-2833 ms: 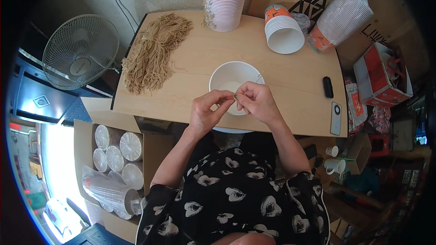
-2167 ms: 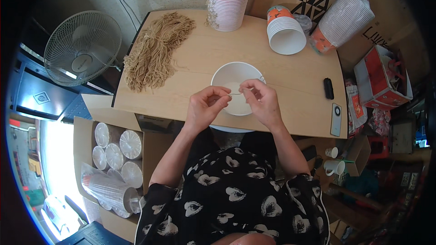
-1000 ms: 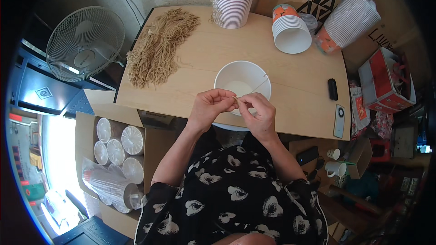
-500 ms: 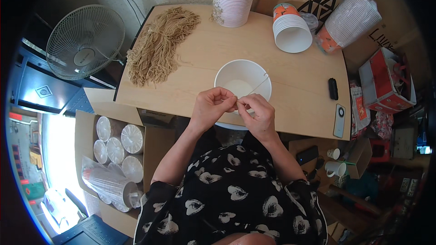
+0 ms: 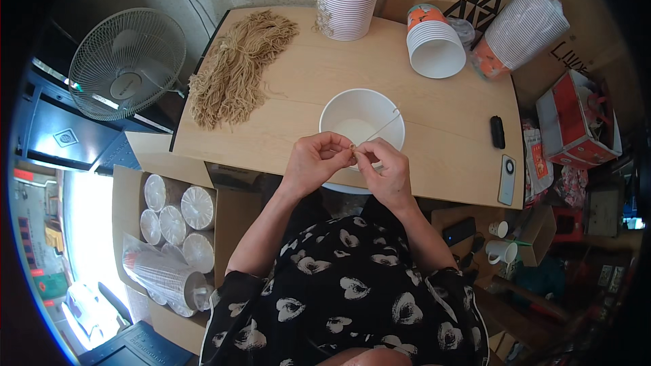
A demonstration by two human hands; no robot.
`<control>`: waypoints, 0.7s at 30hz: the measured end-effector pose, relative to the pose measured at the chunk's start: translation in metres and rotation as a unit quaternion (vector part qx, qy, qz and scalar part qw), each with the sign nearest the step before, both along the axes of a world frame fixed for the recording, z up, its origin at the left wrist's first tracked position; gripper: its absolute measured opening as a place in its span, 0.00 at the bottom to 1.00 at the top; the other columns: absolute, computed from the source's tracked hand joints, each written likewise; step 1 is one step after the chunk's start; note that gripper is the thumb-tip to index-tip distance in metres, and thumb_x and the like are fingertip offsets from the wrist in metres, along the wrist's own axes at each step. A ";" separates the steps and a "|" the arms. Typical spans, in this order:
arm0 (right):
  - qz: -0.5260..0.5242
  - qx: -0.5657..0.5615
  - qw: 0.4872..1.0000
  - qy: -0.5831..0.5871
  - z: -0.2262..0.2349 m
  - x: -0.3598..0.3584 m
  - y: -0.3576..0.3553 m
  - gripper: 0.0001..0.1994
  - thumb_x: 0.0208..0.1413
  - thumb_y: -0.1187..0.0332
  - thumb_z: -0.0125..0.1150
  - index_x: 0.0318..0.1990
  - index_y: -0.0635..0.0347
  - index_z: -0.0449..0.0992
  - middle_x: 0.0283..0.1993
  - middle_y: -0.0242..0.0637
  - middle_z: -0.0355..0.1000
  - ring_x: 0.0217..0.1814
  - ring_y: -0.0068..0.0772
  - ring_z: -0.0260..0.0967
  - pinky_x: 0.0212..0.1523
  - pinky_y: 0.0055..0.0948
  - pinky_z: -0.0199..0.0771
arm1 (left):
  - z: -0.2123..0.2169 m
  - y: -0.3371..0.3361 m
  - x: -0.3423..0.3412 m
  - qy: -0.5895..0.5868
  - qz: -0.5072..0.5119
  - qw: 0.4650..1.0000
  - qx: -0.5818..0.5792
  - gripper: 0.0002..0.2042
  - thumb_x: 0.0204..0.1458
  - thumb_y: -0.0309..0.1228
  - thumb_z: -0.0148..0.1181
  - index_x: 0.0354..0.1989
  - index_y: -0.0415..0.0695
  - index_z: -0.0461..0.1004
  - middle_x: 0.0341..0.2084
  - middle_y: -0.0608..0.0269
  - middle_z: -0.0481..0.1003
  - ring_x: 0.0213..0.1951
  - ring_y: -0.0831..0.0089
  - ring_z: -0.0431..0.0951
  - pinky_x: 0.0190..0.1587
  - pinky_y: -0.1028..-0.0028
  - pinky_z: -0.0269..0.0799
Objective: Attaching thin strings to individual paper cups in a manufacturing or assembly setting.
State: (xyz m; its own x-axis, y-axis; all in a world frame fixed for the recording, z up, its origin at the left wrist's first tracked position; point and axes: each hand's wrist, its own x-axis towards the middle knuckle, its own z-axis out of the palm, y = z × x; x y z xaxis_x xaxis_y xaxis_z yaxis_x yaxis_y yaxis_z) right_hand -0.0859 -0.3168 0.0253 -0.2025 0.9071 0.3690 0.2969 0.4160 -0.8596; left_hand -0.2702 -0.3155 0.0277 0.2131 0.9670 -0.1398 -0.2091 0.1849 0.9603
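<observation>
My left hand (image 5: 315, 163) and my right hand (image 5: 385, 171) meet fingertip to fingertip over the near rim of a white paper tub (image 5: 332, 107). Something pale lies on the tub's bottom. Between the pinched fingers shows a tiny bit of tan cord (image 5: 353, 148), mostly hidden by them. Out of my right hand's fingers a thin pale rod (image 5: 384, 126) slants up across the tub, its far end bent like a hook. Whether it is wire or stiff string I cannot tell. At the left of the table lies a large bundle of tan cord (image 5: 234, 71).
Tall stacked paper tubs (image 5: 348, 7) stand at the table's back, tan strands hanging down their side. More tubs (image 5: 437, 51) lie at the back right. A black object (image 5: 497, 133) and a remote control (image 5: 506, 179) sit at the right. Left are a fan (image 5: 127, 61) and a carton (image 5: 129, 193) of wrapped cups.
The tan bit between my fingertips shows more clearly now as my fingers shift slightly. Both hands and the hooked rod stay almost in the same place.
</observation>
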 end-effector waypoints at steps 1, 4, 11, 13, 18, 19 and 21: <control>0.000 -0.002 1.000 -0.002 0.001 0.000 0.000 0.03 0.57 0.81 0.64 0.38 0.69 0.78 0.33 0.39 0.76 0.33 0.28 0.77 0.36 0.25 0.77 | -0.001 0.000 0.000 -0.002 0.000 1.000 -0.005 0.06 0.60 0.20 0.62 0.42 0.30 0.76 0.35 0.56 0.82 0.41 0.71 0.85 0.46 0.75 0.83; -0.001 -0.005 1.000 -0.006 0.001 0.000 -0.001 0.03 0.57 0.81 0.64 0.38 0.69 0.77 0.32 0.38 0.76 0.33 0.28 0.77 0.36 0.25 0.77 | -0.001 0.000 0.000 -0.001 0.001 1.000 -0.013 0.07 0.59 0.20 0.62 0.42 0.30 0.76 0.35 0.55 0.82 0.41 0.71 0.85 0.46 0.75 0.83; -0.001 -0.068 0.997 0.039 0.005 -0.001 0.000 0.02 0.59 0.78 0.64 0.36 0.67 0.77 0.31 0.33 0.76 0.32 0.21 0.74 0.35 0.22 0.74 | -0.004 -0.004 0.005 0.057 0.020 0.998 0.030 0.05 0.58 0.21 0.64 0.40 0.32 0.78 0.33 0.60 0.83 0.38 0.75 0.85 0.44 0.77 0.81; -0.001 -0.089 0.995 0.045 0.007 0.000 0.000 0.02 0.60 0.77 0.63 0.36 0.66 0.78 0.31 0.31 0.76 0.31 0.19 0.73 0.35 0.21 0.73 | -0.006 -0.005 0.005 0.065 0.019 0.997 0.042 0.06 0.58 0.22 0.65 0.40 0.32 0.79 0.33 0.60 0.83 0.38 0.76 0.84 0.44 0.77 0.81; 0.011 -0.125 0.990 0.056 0.008 0.005 0.003 0.03 0.61 0.76 0.63 0.36 0.68 0.77 0.31 0.32 0.77 0.32 0.19 0.74 0.34 0.21 0.75 | -0.006 -0.006 0.005 0.080 0.015 0.995 0.061 0.06 0.57 0.22 0.66 0.41 0.33 0.80 0.34 0.61 0.83 0.39 0.77 0.84 0.44 0.77 0.81; 0.014 -0.135 0.989 0.055 0.009 0.005 0.003 0.03 0.61 0.76 0.63 0.37 0.68 0.78 0.31 0.32 0.77 0.31 0.18 0.73 0.34 0.21 0.74 | -0.008 -0.006 0.005 0.078 0.017 0.995 0.061 0.06 0.57 0.22 0.66 0.41 0.33 0.80 0.34 0.60 0.83 0.39 0.76 0.84 0.45 0.77 0.81; 0.016 -0.144 0.988 0.054 0.010 0.006 0.003 0.03 0.61 0.76 0.63 0.37 0.68 0.78 0.31 0.31 0.77 0.31 0.17 0.72 0.34 0.20 0.73 | -0.008 -0.005 0.005 0.076 0.019 0.995 0.061 0.06 0.57 0.22 0.66 0.41 0.33 0.80 0.34 0.60 0.83 0.39 0.76 0.84 0.45 0.77 0.81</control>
State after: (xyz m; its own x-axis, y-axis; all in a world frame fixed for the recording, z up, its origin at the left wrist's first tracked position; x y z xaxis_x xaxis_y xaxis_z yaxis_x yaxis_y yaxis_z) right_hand -0.0804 -0.3135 0.0351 -0.2057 0.9715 0.1175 0.1880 0.1570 -0.9695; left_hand -0.2657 -0.3209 0.0199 0.1620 0.9855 -0.0494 -0.0634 0.0604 0.9962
